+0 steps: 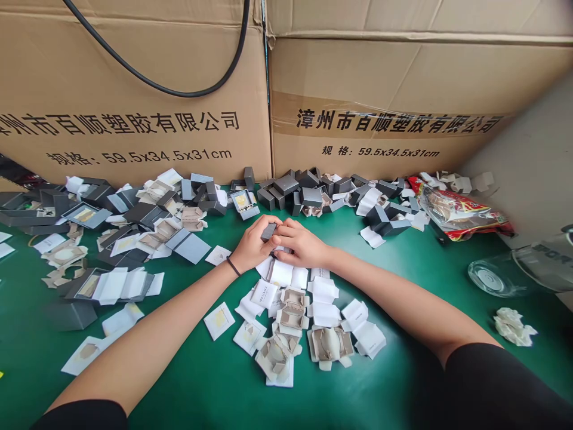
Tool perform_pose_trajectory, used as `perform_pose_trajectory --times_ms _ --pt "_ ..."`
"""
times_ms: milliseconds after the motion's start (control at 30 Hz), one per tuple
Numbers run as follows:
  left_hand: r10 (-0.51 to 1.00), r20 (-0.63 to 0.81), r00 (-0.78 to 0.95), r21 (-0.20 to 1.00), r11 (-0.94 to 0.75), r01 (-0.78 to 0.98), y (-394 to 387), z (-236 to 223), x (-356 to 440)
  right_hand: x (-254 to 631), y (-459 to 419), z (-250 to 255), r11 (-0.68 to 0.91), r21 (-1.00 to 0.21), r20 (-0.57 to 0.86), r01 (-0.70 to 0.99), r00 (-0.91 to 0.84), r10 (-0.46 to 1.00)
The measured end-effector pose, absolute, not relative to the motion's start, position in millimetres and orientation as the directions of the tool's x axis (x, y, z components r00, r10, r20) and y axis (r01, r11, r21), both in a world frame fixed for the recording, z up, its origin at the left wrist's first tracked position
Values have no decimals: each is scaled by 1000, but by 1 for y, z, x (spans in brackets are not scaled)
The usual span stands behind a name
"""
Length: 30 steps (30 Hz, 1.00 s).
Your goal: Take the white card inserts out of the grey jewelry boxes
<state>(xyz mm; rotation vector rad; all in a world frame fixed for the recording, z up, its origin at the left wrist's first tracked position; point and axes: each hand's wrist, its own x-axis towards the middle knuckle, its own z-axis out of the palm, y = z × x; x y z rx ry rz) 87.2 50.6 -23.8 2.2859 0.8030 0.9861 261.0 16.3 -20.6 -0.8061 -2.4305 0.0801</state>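
Small dark grey box (pixel 269 232): partly covered, between left hand (pixel 250 246) and right hand (pixel 302 243); hands together, both clamped on it. Nearer the body than the hands: paper inserts (pixel 330 344), loose on green table (pixel 179 388). Beyond: row of dark boxes (pixel 285 184), then cartons (pixel 380 74). Right of hands: red packet (pixel 461 210), clear jar (pixel 491 279), crumpled paper (pixel 514 326).

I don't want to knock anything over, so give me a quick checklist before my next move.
1. Grip: ok; your left hand and right hand are both on a small dark gray box.
2. Box contents: cannot tell; your fingers cover much of it.
3. Bare space nearest your body side of the hands: not ok; cardboard inserts lie there.
4. Clear container away from hands: ok, far right.
5. Black cable clear of hands: ok, hanging above.
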Motion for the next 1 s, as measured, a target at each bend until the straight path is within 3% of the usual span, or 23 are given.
perform_pose_trajectory --times_ms 367,700,1000 --pt "691 458 560 648 -690 322 50 -24 86 261 13 -26 814 -228 574 534 -602 555" --pt "713 470 521 643 -681 351 46 -21 88 254 8 -33 731 -359 593 580 -464 659" --pt "712 476 516 655 -679 332 48 -24 88 257 7 -29 746 -223 568 628 -539 623"
